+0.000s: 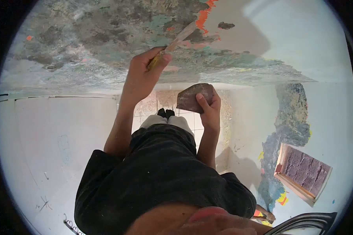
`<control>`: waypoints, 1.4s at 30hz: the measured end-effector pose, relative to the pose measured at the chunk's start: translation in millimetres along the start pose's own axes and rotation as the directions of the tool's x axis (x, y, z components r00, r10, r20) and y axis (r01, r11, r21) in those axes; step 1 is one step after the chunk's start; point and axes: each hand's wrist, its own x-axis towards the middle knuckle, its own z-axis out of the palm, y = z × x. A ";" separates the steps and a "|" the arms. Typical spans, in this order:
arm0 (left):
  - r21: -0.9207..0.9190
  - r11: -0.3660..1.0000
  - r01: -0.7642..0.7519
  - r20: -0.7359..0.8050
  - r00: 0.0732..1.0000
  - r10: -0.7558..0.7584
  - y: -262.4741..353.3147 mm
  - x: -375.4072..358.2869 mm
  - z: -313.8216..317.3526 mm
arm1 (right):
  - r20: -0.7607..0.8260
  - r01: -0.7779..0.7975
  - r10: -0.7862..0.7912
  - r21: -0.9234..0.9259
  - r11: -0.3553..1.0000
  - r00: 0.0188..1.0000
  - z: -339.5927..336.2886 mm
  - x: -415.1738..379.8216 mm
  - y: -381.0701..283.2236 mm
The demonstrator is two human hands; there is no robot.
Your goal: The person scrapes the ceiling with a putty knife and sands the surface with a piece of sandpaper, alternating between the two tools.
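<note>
My left hand (141, 78) is closed round the yellow handle of a scraper (180, 38) with a long, narrow, pale-smeared blade. The blade tip lies right at the ragged orange edge where the white paint (243, 39) of the wall meets a stripped grey-green patch (106, 39). Lower and to the right, my right hand (211, 107) grips a flat, dark brown, straight-edged plate (190, 98), its thumb laid across the face. The fingers behind the plate are hidden. A small dark bare spot (226, 25) shows in the white paint near the blade.
White floor tiles (199, 122) show below, around my feet (166, 113). On the right wall are another stripped strip (292, 113) and a framed opening (304, 170) with rough masonry in it. A white panel (62, 137) stands at left. A person's hand (268, 215) shows at lower right.
</note>
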 end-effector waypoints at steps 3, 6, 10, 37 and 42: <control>0.025 1.000 -0.014 -0.009 1.000 0.015 -2.4 1.5 4.8 | -0.031 0.006 -0.006 0.016 1.000 0.999 2.8 2.1 9.6; 0.029 0.999 -0.018 -0.048 0.999 0.019 -7.4 -0.4 -0.3 | -0.014 0.036 -0.036 0.060 0.998 0.999 6.9 -1.3 5.1; 0.065 0.995 -0.073 -0.071 0.995 0.077 -5.8 -4.0 8.2 | -0.009 0.035 -0.034 0.035 0.999 0.999 6.7 4.0 11.6; -0.013 0.997 -0.074 -0.022 0.997 0.073 -41.6 16.4 23.2 | -0.072 0.017 -0.015 0.030 0.999 0.997 -1.0 -0.5 7.5; -0.024 1.000 -0.013 0.010 1.000 0.013 -55.6 9.1 27.1 | -0.025 0.024 -0.024 0.034 0.999 0.999 -5.9 -0.4 7.9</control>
